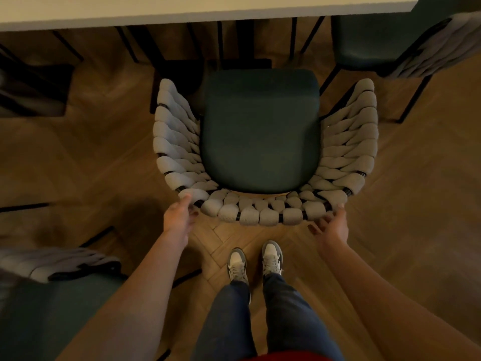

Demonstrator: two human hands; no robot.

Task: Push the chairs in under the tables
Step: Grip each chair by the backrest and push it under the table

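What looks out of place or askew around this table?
Only the middle chair: its green seat stands wholly clear of the white table, not tucked under. It sits square, not askew. Both hands touch its woven back. Nothing looks spilled or damaged.

Dim herringbone wood floor (104,157)

Dim, warm light, soft focus throughout, with blur and wide-angle bending toward the edges.
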